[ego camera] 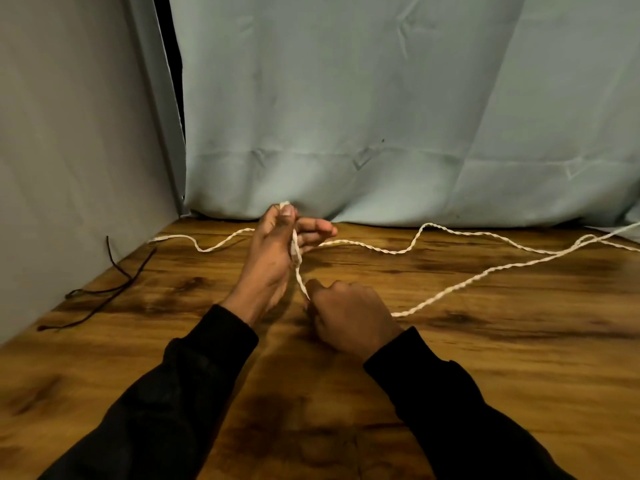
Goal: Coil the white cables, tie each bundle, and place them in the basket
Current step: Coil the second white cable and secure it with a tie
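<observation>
1. By the tabletop's left edge, dark ties [100, 292] are lying unused.
2. One end of the white cable [450, 292] is pinched upright in the left hand [273, 258] — thumb against fingers, mid-table.
3. Just right, the strand is gripped by the curled right hand [349, 313].
4. From there the slack is strung rightward toward the tabletop's far right corner — nearer the right hand.
</observation>
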